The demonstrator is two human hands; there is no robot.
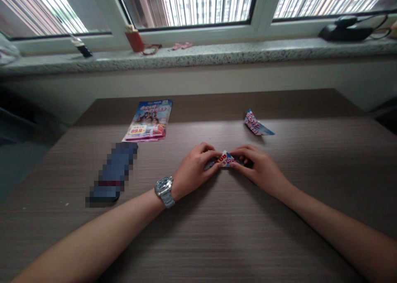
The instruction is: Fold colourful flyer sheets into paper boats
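A small folded piece of printed paper [226,159], with a pointed top and red, white and blue print, is held low over the middle of the table. My left hand [198,164], with a metal watch [164,188] on its wrist, pinches the paper's left side between thumb and fingers. From the right, my right hand [259,167] grips the other side in the same way. The fingers cover both ends of the paper. Beyond my right hand lies another folded paper [257,125] with similar print, partly standing up from the table.
A stack of printed flyers [150,119] lies at the back left of the wooden table [198,241]. Nearer to me is a blurred-out dark blue flat object [113,173]. On the stone windowsill [229,53] stand a red container [134,39] and a black device with cables [346,30].
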